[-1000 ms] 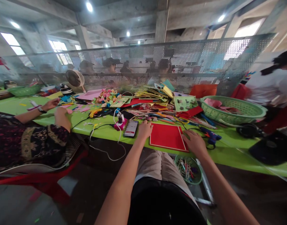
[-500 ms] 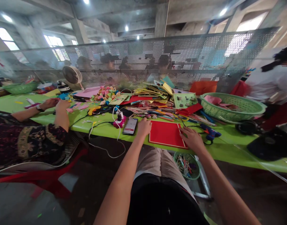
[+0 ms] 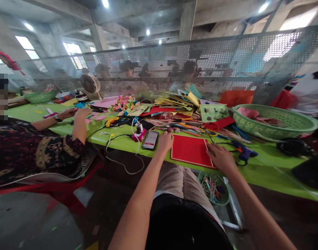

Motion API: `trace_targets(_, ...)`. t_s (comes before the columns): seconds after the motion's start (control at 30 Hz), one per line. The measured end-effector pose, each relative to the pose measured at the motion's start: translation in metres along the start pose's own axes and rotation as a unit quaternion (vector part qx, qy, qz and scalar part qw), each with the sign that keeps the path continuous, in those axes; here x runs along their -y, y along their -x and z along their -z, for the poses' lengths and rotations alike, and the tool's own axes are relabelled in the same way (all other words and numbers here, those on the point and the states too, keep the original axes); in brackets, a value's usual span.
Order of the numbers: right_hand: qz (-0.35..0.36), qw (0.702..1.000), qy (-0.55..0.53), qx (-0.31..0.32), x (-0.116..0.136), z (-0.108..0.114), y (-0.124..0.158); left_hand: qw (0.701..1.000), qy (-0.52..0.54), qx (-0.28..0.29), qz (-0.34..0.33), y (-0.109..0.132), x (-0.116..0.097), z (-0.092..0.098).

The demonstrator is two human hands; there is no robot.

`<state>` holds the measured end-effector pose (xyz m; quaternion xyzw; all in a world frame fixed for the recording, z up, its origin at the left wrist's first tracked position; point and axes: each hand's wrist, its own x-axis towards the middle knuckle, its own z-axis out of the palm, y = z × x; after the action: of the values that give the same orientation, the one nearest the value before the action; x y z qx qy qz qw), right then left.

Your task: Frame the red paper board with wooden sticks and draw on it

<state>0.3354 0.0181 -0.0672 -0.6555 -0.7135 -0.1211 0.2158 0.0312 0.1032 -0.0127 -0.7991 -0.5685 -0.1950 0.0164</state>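
A flat red rectangular board (image 3: 191, 151) with a pale border lies on the green-covered table in front of me. My left hand (image 3: 166, 141) rests at its upper left edge, fingers slightly bent and pointing forward. At the board's right edge lies my right hand (image 3: 221, 155), its fingers spread and the tips touching the border. Neither hand lifts the board. A phone (image 3: 150, 140) with a lit screen lies just left of my left hand. To the right of my right hand is a dark blue glue gun (image 3: 244, 151).
Behind the board lie many pens (image 3: 179, 127), a stack of coloured cards (image 3: 177, 102) and folded paper pieces (image 3: 125, 104). A green basket (image 3: 275, 121) stands right; another basket (image 3: 223, 198) sits below the table. A pink power adapter (image 3: 138, 133) trails cables. A co-worker's arms (image 3: 79, 126) are at left.
The whole view has shifted, so everything appears farther right, and more of the co-worker at left shows. My hands stay at the board's two sides.
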Motion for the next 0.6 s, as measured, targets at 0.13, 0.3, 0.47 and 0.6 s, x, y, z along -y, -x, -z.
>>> trace_targets(0.13,0.011,1.000,-0.010,-0.005,-0.0035,-0.0029,-0.0018,1.000,-0.001,0.009,-0.006,0.0015,-0.0008,0.0016)
trace_targets(0.3,0.013,1.000,-0.014,-0.002,-0.0058,-0.0055,-0.0025,1.000,-0.013,0.012,-0.010,0.0029,-0.0048,0.0034)
trace_targets(0.47,0.014,1.000,-0.019,-0.003,-0.0075,-0.0070,-0.0014,1.000,-0.026,0.008,-0.013,0.0053,-0.0093,0.0059)
trace_targets(0.6,0.019,1.000,-0.023,-0.006,-0.0085,-0.0061,-0.0008,0.999,-0.029,0.007,-0.014,0.0064,-0.0099,0.0073)
